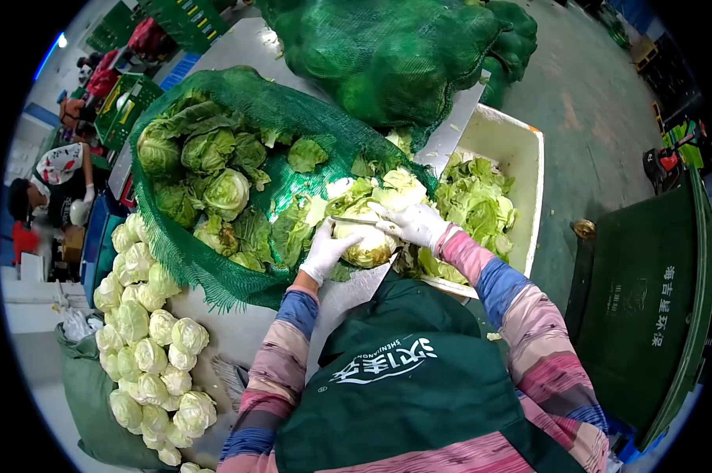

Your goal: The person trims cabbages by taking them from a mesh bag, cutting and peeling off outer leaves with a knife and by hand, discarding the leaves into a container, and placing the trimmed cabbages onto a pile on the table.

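Observation:
In the head view, my right hand (415, 225), in a white glove, is closed around a knife. Its narrow blade (353, 220) lies across the top of a pale cabbage (368, 246). My left hand (327, 249), also gloved in white, grips the near left side of that cabbage, fingers bent against it. The cabbage's lower side shows brownish patches. Around it are loose leaves and the open mouth of a green mesh sack (237, 91). Inside the sack sit several cabbages (226, 194) with outer leaves on.
A white foam box (531, 189) of torn leaves (474, 201) stands at my right. Stripped cabbages (151, 355) are piled at left. Full green mesh sacks (371, 55) lie beyond. A large green bin (639, 315) is at far right; another person (60, 169) works at far left.

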The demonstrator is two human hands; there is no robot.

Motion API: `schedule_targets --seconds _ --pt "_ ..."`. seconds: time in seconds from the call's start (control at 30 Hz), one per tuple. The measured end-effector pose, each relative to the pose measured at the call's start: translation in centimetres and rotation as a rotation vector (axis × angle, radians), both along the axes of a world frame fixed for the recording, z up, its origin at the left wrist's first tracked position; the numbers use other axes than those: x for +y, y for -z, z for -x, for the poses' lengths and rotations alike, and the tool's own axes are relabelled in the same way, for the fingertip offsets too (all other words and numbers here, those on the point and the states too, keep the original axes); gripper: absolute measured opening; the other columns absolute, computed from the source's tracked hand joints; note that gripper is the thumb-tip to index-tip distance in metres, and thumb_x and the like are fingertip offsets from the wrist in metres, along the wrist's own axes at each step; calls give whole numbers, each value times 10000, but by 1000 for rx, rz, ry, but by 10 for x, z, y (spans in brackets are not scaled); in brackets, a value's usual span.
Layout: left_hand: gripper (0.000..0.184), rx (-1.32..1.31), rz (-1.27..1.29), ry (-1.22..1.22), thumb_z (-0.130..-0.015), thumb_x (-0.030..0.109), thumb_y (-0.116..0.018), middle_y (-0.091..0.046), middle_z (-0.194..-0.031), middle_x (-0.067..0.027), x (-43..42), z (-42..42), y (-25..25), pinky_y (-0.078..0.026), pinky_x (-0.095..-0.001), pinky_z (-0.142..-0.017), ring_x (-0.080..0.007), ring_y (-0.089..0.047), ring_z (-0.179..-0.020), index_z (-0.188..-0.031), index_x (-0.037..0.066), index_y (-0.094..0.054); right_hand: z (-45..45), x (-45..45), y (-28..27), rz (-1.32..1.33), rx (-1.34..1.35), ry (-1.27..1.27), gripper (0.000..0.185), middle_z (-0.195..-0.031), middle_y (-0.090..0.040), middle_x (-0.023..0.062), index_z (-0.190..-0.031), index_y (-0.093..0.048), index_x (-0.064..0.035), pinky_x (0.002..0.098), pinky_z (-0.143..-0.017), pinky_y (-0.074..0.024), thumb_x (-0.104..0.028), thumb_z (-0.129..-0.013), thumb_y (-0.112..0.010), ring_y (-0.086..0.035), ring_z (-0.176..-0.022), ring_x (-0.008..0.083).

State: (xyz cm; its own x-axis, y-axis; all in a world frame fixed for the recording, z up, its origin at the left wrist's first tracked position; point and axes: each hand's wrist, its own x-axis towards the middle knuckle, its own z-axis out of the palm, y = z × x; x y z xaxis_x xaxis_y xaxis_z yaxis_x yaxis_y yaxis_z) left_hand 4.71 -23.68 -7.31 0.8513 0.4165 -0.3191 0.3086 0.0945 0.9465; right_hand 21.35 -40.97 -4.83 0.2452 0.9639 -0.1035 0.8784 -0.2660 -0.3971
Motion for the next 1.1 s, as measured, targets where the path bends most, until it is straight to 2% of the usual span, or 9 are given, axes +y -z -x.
schedule_targets --seconds 0.1,0.2,0.27,0.37,0.4,0.53,0.63,0.73,1.1 --pt "756 -81 -167 113 -666 204 -837 -591 -1164 -139 -10 11 0 -458 -303 -936 -204 -580 -1051 -1263 -61 -458 -31 13 10 2 112 233 481 -801 -669 172 -1288 -558 -190 408 -741 -536 -500 -973 -369 -655 -760 330" --pt "823 -148 -273 160 -643 189 -854 -558 -1211 -154 -18 29 14 -439 -304 -968 -209 -548 -1104 -1297 -76 -430 -63 8 21 372 65 371 475 -996 -676 167 -1212 -597 -117 399 -804 -530 -475 -975 -394 -657 -903 319" --pt "839 -78 -100 53 -638 182 -860 -554 -1228 -148 -15 35 11 -437 -304 -970 -203 -542 -1116 -1308 -78 -425 -82 -19 80 -43 5 492 494 -784 -669 186 -1311 -534 -132 412 -709 -520 -470 -968 -425 -651 -724 334" --pt "875 -17 60 15 -634 205 -866 -539 -1271 -164 1 44 22 -403 -316 -1012 -212 -513 -1180 -1330 -81 -420 -52 -20 27 24 83 589 544 -1005 -669 193 -1385 -443 -133 411 -810 -520 -483 -971 -396 -651 -922 339" --pt "880 -13 27 15 -631 212 -867 -531 -1286 -171 7 42 34 -386 -323 -1032 -215 -499 -1203 -1332 -80 -421 -36 -9 -16 232 336 696 565 -1023 -669 186 -1439 -368 -205 418 -826 -512 -505 -962 -399 -646 -926 361" --pt "887 -40 -114 147 -637 240 -859 -514 -1300 -223 11 3 -15 -389 -365 -1039 -286 -493 -1226 -1334 -61 -402 9 -1 13 -138 378 342 516 -1013 -670 195 -1378 -468 -218 406 -825 -507 -499 -947 -436 -655 -893 359" --pt "876 59 -362 -241 -648 303 -848 -517 -1277 -237 1 -16 -15 -409 -371 -1017 -300 -498 -1209 -1316 -66 -417 29 -4 4 -40 551 533 469 -1033 -661 210 -1286 -568 -155 399 -870 -491 -460 -943 -470 -634 -954 372" --pt "996 113 -412 -160 -618 330 -871 -501 -1290 -245 -23 -4 -1 -415 -362 -1016 -299 -507 -1202 -1360 -78 -348 51 -14 42 -243 585 620 445 -1045 -649 234 -1256 -592 -118 405 -879 -483 -417 -938 -502 -628 -982 377" --pt "972 127 -538 -172 -520 382 -874 -546 -1171 -231 -37 -5 -29 -451 -398 -950 -343 -559 -1092 -1251 -65 -416 57 2 0 -75 -3 294 675 -665 -634 174 -1482 -215 -126 443 -575 -502 -491 -952 -420 -632 -610 352"
